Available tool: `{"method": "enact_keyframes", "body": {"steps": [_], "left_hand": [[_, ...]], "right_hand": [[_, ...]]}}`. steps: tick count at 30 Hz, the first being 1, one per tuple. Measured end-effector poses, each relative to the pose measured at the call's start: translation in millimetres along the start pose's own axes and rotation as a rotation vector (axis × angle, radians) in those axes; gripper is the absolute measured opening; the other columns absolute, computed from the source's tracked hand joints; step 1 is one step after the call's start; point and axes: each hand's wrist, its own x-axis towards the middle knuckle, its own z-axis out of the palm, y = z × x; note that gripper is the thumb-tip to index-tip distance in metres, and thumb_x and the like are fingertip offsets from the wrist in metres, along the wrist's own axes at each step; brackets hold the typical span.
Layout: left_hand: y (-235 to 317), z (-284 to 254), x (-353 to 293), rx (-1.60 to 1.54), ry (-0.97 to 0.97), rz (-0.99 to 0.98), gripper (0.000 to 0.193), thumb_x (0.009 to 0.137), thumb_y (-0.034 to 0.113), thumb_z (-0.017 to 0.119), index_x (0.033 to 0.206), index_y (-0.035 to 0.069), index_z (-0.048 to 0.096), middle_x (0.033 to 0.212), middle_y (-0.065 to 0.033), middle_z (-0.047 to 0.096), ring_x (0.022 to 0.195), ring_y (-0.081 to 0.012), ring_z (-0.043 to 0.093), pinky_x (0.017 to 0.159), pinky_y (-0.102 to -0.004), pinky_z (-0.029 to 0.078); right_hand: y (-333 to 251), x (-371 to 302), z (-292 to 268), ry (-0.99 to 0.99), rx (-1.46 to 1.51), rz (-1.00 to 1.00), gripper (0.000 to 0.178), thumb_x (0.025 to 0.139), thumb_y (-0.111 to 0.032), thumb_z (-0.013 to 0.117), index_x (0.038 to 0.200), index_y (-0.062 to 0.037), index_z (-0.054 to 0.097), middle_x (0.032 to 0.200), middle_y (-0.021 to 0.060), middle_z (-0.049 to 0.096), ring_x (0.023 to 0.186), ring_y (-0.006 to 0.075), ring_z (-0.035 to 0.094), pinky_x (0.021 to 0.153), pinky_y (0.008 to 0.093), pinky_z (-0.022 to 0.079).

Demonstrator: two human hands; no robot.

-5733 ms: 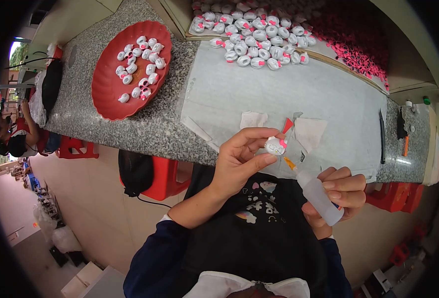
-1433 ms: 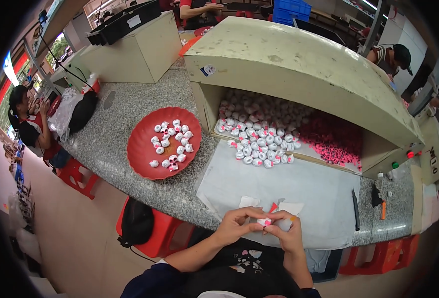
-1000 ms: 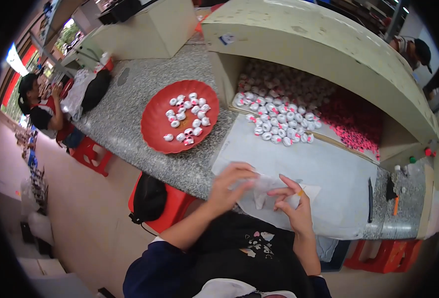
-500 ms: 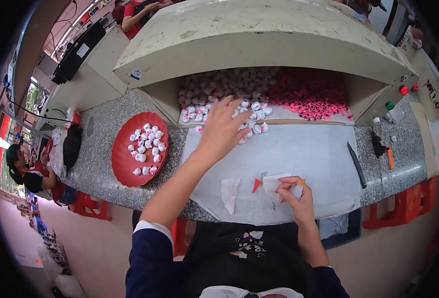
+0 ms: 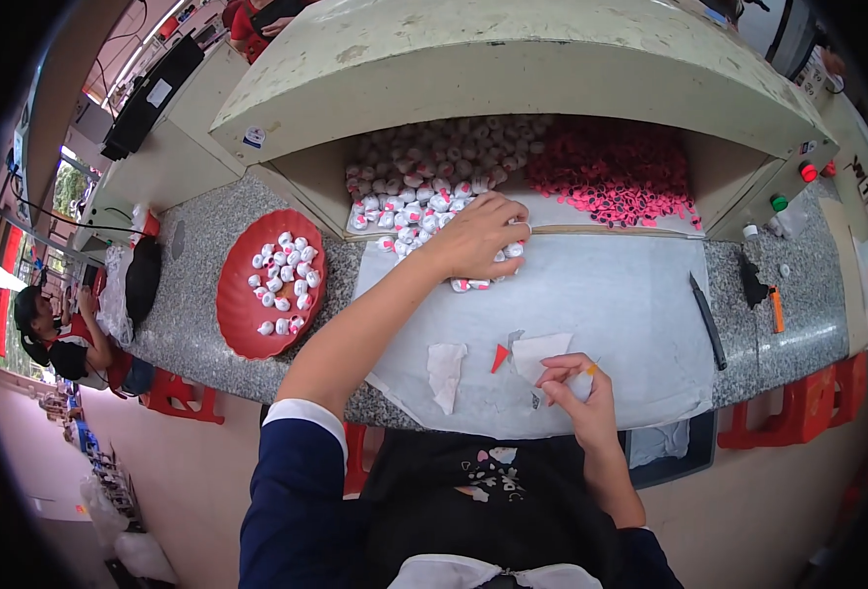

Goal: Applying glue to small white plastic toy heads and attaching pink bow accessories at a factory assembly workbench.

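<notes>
My left hand [image 5: 481,239] reaches to the front edge of the cabinet opening, its fingers curled down over small white round pieces [image 5: 409,218] with pink marks. A few of these pieces show under and beside its fingers; the palm hides the others. Low over the white sheet [image 5: 630,304], my right hand [image 5: 583,393] is closed in a pinch around a small white thing, mostly hidden. A spot of yellow shows at those fingertips. Close by lie a white cloth scrap [image 5: 445,376], another white scrap [image 5: 540,353] and a small red triangle [image 5: 500,357].
A red scalloped bowl [image 5: 240,324] with several white pieces stands to the left. The beige cabinet [image 5: 513,83] also holds a heap of pink-and-black pieces [image 5: 611,182]. A black pen-like tool [image 5: 707,320] and an orange lighter-like stick [image 5: 777,309] lie right. People work beyond.
My left hand has moved right and slightly down, its spread fingers now curled over the white pieces. Several pieces have shifted forward. My right hand keeps its pinch near the same spot.
</notes>
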Motion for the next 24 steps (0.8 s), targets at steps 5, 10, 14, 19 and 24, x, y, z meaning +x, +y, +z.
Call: {"method": "enact_keyframes", "body": {"steps": [5,10,14,19,24], "left_hand": [[4,-4,-7,-0.096,-0.197,0.017,0.022,0.068,0.026,0.057,0.083,0.009,0.056,0.093,-0.0064,0.049,0.097,-0.0238,0.043,0.094,-0.0407,0.025],[21,-1,-12,0.06,-0.071,-0.033,0.021,0.07,0.025,0.056,0.084,0.01,0.056,0.088,-0.0061,0.053,0.095,-0.0224,0.046,0.093,-0.0459,0.024],[32,29,-6,0.264,0.029,-0.224,0.015,0.067,0.02,0.057,0.075,0.008,0.055,0.072,-0.0059,0.056,0.08,-0.0217,0.052,0.091,-0.0456,0.027],[44,32,7,0.335,0.114,-0.277,0.014,0.064,0.014,0.056,0.074,0.007,0.052,0.065,-0.0069,0.056,0.07,-0.0227,0.053,0.086,-0.0424,0.031],[38,38,1,0.368,0.079,-0.303,0.019,0.063,0.013,0.059,0.079,0.007,0.051,0.066,-0.0079,0.055,0.068,-0.0233,0.053,0.082,-0.0374,0.034]], "right_hand": [[-3,-5,3,-0.022,-0.021,0.009,0.02,0.072,0.001,0.055,0.091,0.002,0.051,0.072,0.0037,0.054,0.063,0.0062,0.047,0.056,0.0189,0.039],[0,-7,6,-0.004,-0.026,0.028,0.021,0.071,0.001,0.056,0.092,0.0019,0.051,0.073,0.004,0.054,0.064,0.0062,0.047,0.056,0.0187,0.039],[-3,-5,14,-0.011,-0.061,-0.001,0.02,0.071,0.001,0.054,0.09,0.003,0.05,0.072,0.0076,0.055,0.064,0.009,0.049,0.054,0.0202,0.04],[-6,-7,16,-0.008,-0.065,0.002,0.02,0.07,0.001,0.055,0.09,0.0031,0.051,0.072,0.0072,0.055,0.065,0.0088,0.048,0.054,0.02,0.04],[-4,-9,22,0.003,-0.054,-0.176,0.034,0.067,0.0,0.052,0.099,-0.0003,0.04,0.09,0.0104,0.044,0.069,0.0126,0.049,0.05,0.0199,0.04]]}}
